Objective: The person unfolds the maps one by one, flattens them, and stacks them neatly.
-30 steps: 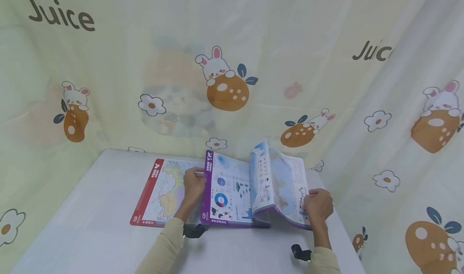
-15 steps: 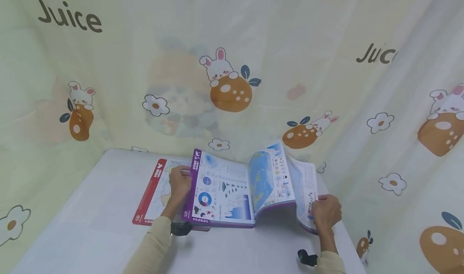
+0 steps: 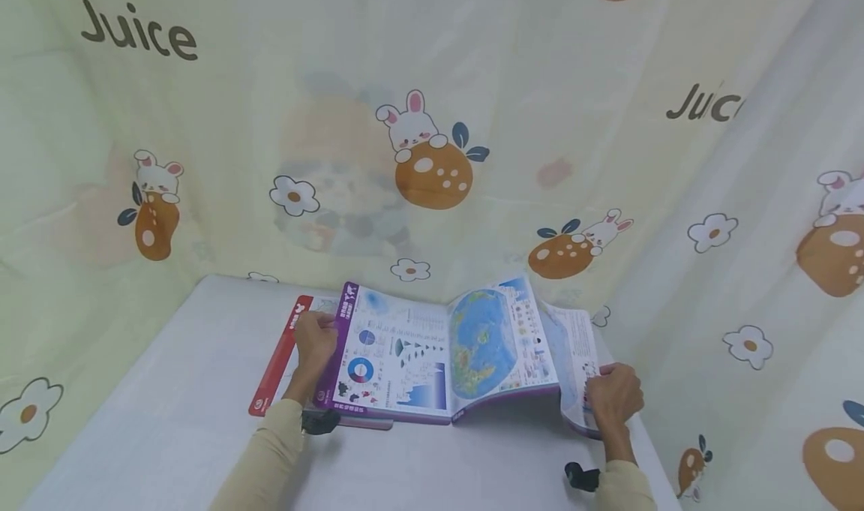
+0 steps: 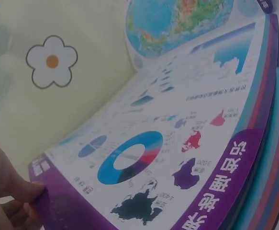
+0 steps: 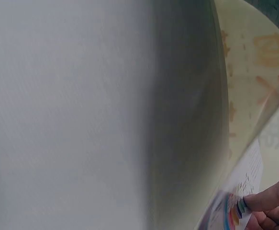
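Two hands [image 3: 314,342] [image 3: 616,395], both curled, apparently pinching map [image 3: 481,346] edges

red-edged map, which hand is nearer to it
Left. The left hand is over the red-edged map, pinching the purple-edged booklet; the right hand is farther right, at the booklet's opposite edge.

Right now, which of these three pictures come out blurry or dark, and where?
Head view: soft light, but small print on the purple-bordered sheet is too fine to read. Left wrist view: rather dim, though the ring chart is fairly clear. Right wrist view: blurriest, with a featureless pale area fading into a dark, soft-edged band.
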Motion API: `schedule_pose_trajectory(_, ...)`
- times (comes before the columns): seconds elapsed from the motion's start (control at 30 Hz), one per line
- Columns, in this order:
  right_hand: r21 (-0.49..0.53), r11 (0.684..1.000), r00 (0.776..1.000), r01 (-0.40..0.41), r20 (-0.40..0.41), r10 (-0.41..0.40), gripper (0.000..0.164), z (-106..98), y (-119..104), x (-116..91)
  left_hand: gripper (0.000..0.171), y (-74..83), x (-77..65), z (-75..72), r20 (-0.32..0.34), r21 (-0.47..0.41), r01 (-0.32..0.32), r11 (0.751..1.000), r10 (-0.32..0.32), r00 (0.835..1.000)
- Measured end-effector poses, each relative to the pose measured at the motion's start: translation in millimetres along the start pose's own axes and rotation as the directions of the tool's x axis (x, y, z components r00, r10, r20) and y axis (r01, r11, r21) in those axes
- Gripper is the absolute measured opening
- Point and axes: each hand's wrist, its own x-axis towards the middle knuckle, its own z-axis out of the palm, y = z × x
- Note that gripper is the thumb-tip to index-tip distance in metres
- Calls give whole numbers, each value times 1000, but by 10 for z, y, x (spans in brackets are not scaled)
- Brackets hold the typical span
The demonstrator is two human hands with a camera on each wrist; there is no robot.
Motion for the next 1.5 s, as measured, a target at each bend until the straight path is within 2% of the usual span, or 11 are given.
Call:
schedule_pose_trajectory(0.17,-27,1000,1000,7,23,-7,26,-7,64,74,33,-85,42,-69,-33,23,-14,1000,15,999)
schedule_pose_trajectory(0.4,-77,997,998,-16,63,21,30,-37,184,156,36,-166,113,-151,-69,129,13,992,-4,998)
schedule_pose_trajectory(0.53,-103,995,998,1,63,5,32,14,235,227,37,-220,177,-205,-112,130,41,991,-26,993)
schedule_pose_trajectory(0.7,-137,990,998,21,57,-13,29,80,322,310,35,-293,201,-248,-117,111,86,990,-73,990)
schedule_pose_trajectory(0.97,-160,987,997,-26,65,36,22,82,433,396,36,-371,224,-233,-128,127,67,990,-50,990)
schedule_pose_trajectory(1.17,-135,990,997,-33,62,42,20,95,449,420,32,-400,229,-244,-136,142,92,986,-73,988)
schedule_pose_trajectory(1.5,-184,981,995,-64,63,76,18,138,533,511,30,-436,254,-234,-138,152,137,979,-117,984)
